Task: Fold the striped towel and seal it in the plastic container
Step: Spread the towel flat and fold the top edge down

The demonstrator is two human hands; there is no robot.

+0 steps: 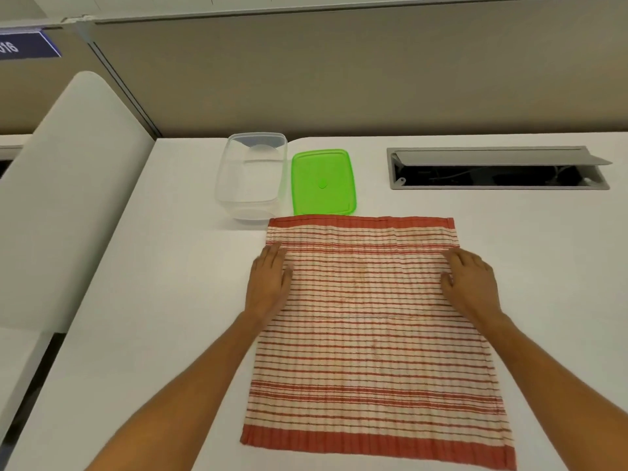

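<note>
A red-and-white striped towel (370,338) lies spread flat on the white desk. My left hand (268,283) rests palm down on its left edge, near the far corner. My right hand (470,280) rests palm down on its right edge, opposite. Neither hand holds the cloth; the fingers lie flat on it. Beyond the towel's far edge stands a clear plastic container (249,175), open, with nothing in it. Its green lid (323,181) lies flat on the desk just to its right, touching the towel's far hem.
A grey cable hatch (496,168) is sunk into the desk at the back right, its flap raised. A beige partition wall runs behind the desk. A white rounded panel (74,185) stands at the left beyond the desk's edge.
</note>
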